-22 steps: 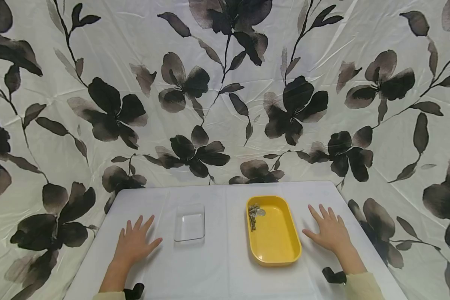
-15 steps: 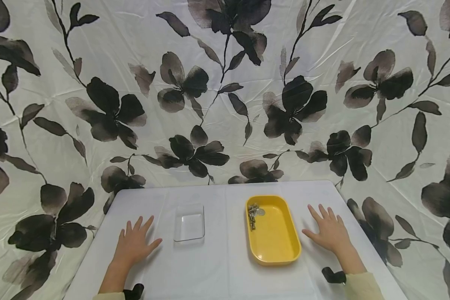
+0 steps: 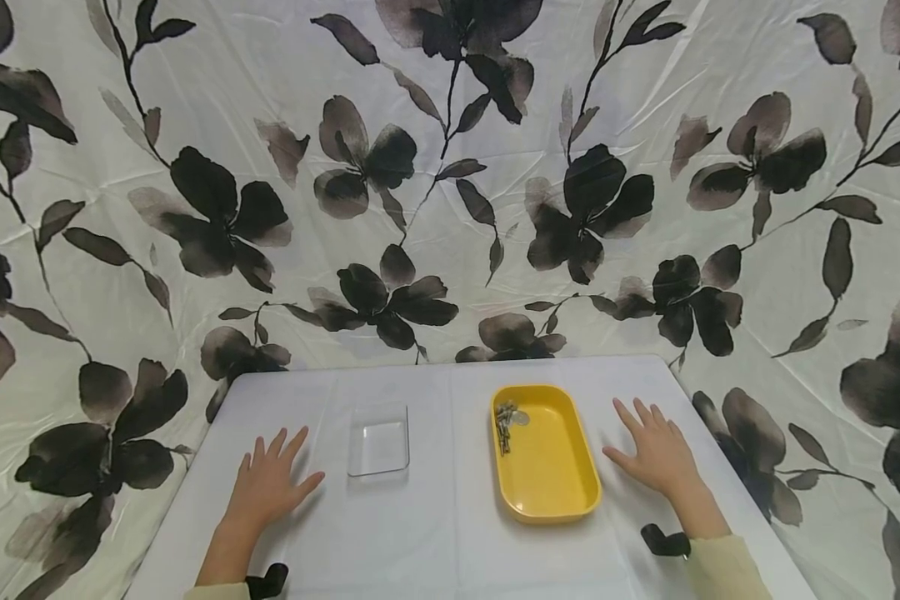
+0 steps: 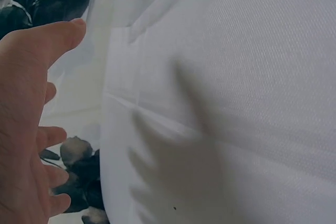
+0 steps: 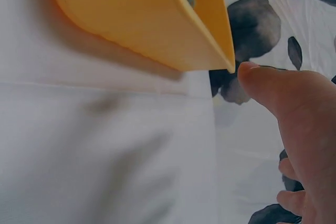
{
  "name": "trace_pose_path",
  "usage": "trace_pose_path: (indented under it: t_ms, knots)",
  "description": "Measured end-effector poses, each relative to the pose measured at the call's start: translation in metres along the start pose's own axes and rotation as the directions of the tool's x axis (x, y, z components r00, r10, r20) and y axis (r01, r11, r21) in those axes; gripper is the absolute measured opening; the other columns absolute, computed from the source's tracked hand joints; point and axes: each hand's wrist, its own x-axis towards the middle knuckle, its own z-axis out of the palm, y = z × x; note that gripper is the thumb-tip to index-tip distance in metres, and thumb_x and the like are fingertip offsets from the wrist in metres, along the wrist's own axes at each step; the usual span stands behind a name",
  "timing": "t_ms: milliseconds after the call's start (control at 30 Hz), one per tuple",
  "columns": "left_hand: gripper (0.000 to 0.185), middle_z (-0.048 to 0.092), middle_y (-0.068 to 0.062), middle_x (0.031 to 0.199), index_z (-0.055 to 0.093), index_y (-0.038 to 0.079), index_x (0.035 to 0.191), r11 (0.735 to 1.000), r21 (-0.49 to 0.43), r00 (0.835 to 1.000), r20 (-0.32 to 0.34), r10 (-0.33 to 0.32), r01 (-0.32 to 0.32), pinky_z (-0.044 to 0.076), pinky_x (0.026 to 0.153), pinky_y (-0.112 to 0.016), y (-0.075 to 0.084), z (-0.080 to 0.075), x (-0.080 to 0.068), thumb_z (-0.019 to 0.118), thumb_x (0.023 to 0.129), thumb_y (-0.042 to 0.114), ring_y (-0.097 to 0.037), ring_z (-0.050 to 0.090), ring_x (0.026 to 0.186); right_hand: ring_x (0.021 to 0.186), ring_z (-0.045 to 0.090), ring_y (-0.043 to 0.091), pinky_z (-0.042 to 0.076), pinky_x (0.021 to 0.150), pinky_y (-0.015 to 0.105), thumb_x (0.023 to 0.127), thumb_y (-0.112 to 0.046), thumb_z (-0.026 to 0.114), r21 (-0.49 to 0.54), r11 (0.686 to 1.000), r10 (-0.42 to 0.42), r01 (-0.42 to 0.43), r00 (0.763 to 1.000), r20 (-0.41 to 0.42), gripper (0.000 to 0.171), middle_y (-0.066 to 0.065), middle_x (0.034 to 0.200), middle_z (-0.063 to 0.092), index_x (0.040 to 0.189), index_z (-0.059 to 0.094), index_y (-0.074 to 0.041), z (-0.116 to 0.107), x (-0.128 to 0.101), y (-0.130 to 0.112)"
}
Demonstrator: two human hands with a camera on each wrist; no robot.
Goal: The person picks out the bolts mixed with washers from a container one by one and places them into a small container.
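My left hand (image 3: 268,483) is held over the white table with its fingers spread, left of a clear, square plastic box (image 3: 378,440). Nothing is in its grasp, and its shadow falls on the cloth in the left wrist view. To the right of a yellow tray (image 3: 551,492), my right hand (image 3: 658,450) is spread the same way and holds nothing. Its thumb points toward the tray's side, apart from it in the head view. Several small silvery metal pieces (image 3: 504,425) lie in the tray's far left corner, beside a pale round disc (image 3: 521,417). They are too small to identify.
The table (image 3: 435,533) has a white cover with fold creases. Behind it and at both sides hangs a white curtain (image 3: 487,242) printed with dark flowers. The tray and the clear box stand apart, with bare cloth between them.
The head view has shifted slightly, so the table and tray sit a little higher in it. Both hands keep their spread pose, and the tray and box stay in place.
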Motion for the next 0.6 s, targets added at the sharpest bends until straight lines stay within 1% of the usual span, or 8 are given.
trace_pose_path:
  t_ms: [167, 333, 433, 600]
  knots:
    - [0.084, 0.032, -0.032, 0.147, 0.037, 0.010, 0.149, 1.000, -0.006, 1.000, -0.003, 0.010, -0.010, 0.019, 0.100, -0.076, 0.005, -0.006, 0.002, 0.063, 0.086, 0.058, -0.065, 0.020, 0.128, 0.131, 0.028, 0.056, 0.025, 0.102, 0.070, 0.085, -0.051, 0.068, 0.013, 1.000, -0.016, 0.016, 1.000, -0.023, 0.085, 0.031, 0.147, 0.032, 0.150, 0.035, -0.007, -0.004, 0.006, 0.000]
    - [0.084, 0.032, -0.030, 0.148, 0.037, 0.011, 0.149, 0.999, -0.028, 1.000, -0.019, 0.023, -0.024, 0.017, 0.102, -0.075, 0.012, -0.012, 0.003, 0.064, 0.086, 0.058, -0.064, 0.020, 0.130, 0.131, 0.033, 0.052, 0.032, 0.101, 0.067, 0.085, -0.045, 0.072, 0.094, 0.995, -0.022, 0.029, 0.997, -0.074, 0.081, 0.029, 0.147, 0.035, 0.148, 0.038, -0.006, -0.010, 0.010, -0.006]
    - [0.084, 0.032, -0.029, 0.148, 0.037, 0.011, 0.149, 0.998, -0.055, 0.999, -0.020, 0.036, -0.038, 0.016, 0.102, -0.075, 0.020, -0.018, 0.001, 0.063, 0.086, 0.059, -0.064, 0.020, 0.130, 0.129, 0.037, 0.049, 0.036, 0.099, 0.066, 0.085, -0.041, 0.073, 0.140, 0.990, -0.020, 0.032, 0.996, -0.085, 0.078, 0.028, 0.146, 0.037, 0.147, 0.040, -0.005, -0.015, 0.013, -0.011]
    - [0.084, 0.034, -0.029, 0.147, 0.039, 0.010, 0.148, 0.992, -0.109, 0.998, -0.028, 0.062, -0.064, 0.019, 0.101, -0.075, 0.038, -0.027, -0.002, 0.059, 0.086, 0.063, -0.062, 0.022, 0.130, 0.128, 0.041, 0.046, 0.039, 0.097, 0.064, 0.085, -0.035, 0.075, 0.187, 0.982, 0.004, 0.016, 0.994, -0.105, 0.073, 0.027, 0.144, 0.039, 0.144, 0.044, -0.004, -0.022, 0.016, -0.019]
